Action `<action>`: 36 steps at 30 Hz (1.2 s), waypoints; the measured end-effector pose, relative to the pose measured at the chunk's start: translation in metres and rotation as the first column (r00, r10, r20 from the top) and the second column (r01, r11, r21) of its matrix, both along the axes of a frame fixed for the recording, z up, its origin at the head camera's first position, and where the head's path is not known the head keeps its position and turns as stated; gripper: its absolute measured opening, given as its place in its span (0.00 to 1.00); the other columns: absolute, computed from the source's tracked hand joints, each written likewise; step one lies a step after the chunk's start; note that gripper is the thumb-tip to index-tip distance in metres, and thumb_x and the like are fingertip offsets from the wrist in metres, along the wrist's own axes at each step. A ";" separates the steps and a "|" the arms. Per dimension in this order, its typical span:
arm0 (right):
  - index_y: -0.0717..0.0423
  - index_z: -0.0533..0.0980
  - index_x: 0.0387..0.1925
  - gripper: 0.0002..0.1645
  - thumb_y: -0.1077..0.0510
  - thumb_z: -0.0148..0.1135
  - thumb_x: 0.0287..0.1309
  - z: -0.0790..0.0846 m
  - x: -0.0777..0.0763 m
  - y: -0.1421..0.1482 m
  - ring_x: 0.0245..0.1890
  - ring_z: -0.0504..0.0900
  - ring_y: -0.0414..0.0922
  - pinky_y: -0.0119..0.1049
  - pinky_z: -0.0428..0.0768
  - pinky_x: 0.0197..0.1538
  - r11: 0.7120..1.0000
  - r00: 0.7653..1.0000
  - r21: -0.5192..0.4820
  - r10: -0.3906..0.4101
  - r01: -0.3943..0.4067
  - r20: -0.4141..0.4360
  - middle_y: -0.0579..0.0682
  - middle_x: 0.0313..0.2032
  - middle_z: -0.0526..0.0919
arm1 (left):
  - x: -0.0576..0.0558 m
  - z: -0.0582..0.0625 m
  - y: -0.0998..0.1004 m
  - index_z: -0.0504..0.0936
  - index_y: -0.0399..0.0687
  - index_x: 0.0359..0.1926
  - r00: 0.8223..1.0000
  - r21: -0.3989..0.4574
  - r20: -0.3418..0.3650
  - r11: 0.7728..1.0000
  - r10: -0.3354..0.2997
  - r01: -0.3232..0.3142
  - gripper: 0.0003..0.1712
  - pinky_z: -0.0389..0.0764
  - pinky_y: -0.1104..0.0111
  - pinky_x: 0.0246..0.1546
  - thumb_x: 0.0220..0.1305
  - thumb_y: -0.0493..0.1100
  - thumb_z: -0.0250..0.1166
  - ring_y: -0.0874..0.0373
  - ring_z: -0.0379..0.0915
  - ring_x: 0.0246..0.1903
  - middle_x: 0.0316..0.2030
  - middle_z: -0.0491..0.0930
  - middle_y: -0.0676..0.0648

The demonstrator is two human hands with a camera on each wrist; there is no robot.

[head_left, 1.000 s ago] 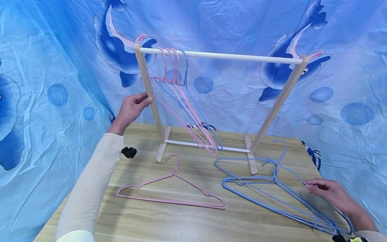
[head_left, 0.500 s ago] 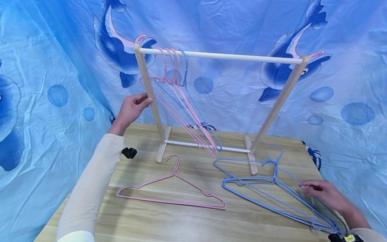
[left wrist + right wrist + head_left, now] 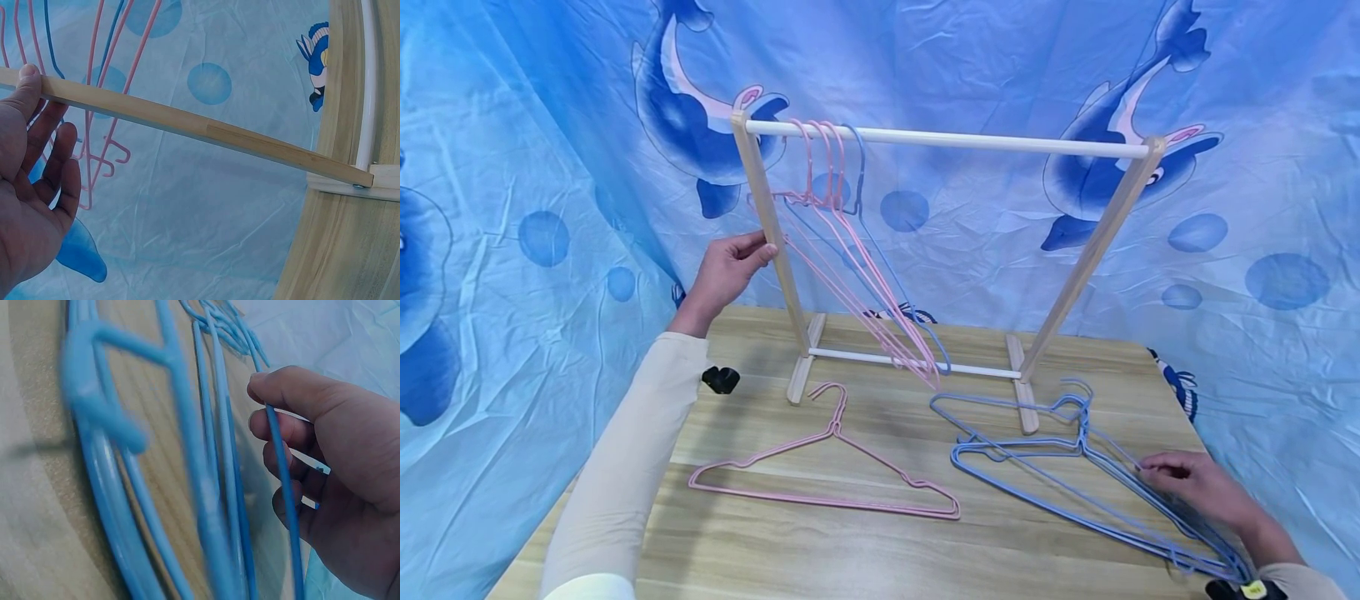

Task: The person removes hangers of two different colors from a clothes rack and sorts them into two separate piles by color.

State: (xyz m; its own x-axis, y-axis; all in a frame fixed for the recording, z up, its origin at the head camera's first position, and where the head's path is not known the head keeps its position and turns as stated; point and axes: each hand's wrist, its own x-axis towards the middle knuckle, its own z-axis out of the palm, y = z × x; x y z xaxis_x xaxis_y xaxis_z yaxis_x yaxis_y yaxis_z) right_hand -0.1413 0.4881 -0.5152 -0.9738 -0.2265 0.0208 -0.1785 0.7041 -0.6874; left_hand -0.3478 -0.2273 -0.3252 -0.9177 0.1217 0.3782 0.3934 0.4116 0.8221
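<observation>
My left hand (image 3: 733,265) grips the left wooden post (image 3: 206,128) of a small clothes rack between thumb and fingers. With thumb and fingertips my right hand (image 3: 1198,492) pinches the shoulder wire of a blue hanger (image 3: 281,462), tilted over other blue hangers (image 3: 1037,483) lying on the table at the right. From the white top rail (image 3: 970,140), near its left end, hang several pink hangers (image 3: 838,179) and a blue hanger (image 3: 861,167). Pink hangers (image 3: 820,501) lie stacked flat on the table in front of the rack.
The rack's right post (image 3: 1086,258) slants down to a wooden foot (image 3: 1024,408), close behind the blue hangers. A white lower bar (image 3: 850,356) joins both posts. Behind the wooden table (image 3: 880,558) hangs a blue curtain (image 3: 977,67) printed with dolphins.
My right hand has moved left and slightly down, and the blue hanger in it has lowered toward the other blue ones. My left hand stays on the post.
</observation>
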 end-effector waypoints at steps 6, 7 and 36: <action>0.62 0.87 0.42 0.08 0.63 0.70 0.63 -0.004 0.002 -0.003 0.31 0.79 0.28 0.28 0.78 0.30 0.998 0.999 0.064 -0.016 0.018 -0.042 0.36 0.34 0.87 | 0.001 0.000 0.000 0.80 0.50 0.67 1.000 0.004 0.006 1.000 0.000 0.000 0.28 0.77 0.52 0.63 0.73 0.57 0.62 0.56 0.80 0.58 0.61 0.81 0.39; 0.62 0.87 0.41 0.07 0.63 0.70 0.63 -0.004 0.002 -0.003 0.32 0.80 0.28 0.28 0.79 0.31 0.998 0.999 0.065 -0.017 0.020 -0.044 0.36 0.35 0.88 | 0.001 0.000 0.000 0.80 0.51 0.67 1.000 0.006 0.007 1.000 0.001 -0.001 0.28 0.77 0.51 0.63 0.73 0.57 0.62 0.56 0.80 0.58 0.61 0.81 0.40; 0.58 0.85 0.52 0.15 0.56 0.68 0.68 0.076 -0.007 -0.051 0.36 0.81 0.26 0.24 0.81 0.33 0.985 0.950 0.036 -0.153 0.169 -0.271 0.25 0.42 0.83 | 0.001 0.000 -0.001 0.80 0.51 0.67 1.000 -0.001 0.010 1.000 -0.004 0.004 0.27 0.77 0.53 0.63 0.73 0.57 0.61 0.55 0.79 0.58 0.61 0.81 0.40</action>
State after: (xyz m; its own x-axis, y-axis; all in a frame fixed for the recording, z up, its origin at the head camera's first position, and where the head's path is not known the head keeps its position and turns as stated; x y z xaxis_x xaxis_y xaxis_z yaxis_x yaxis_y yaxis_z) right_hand -0.1479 0.4368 -0.4389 -0.9582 -0.0759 0.2758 -0.2306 0.7755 -0.5877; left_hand -0.3463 -0.2282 -0.3249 -0.9210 0.1260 0.3686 0.3867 0.4112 0.8255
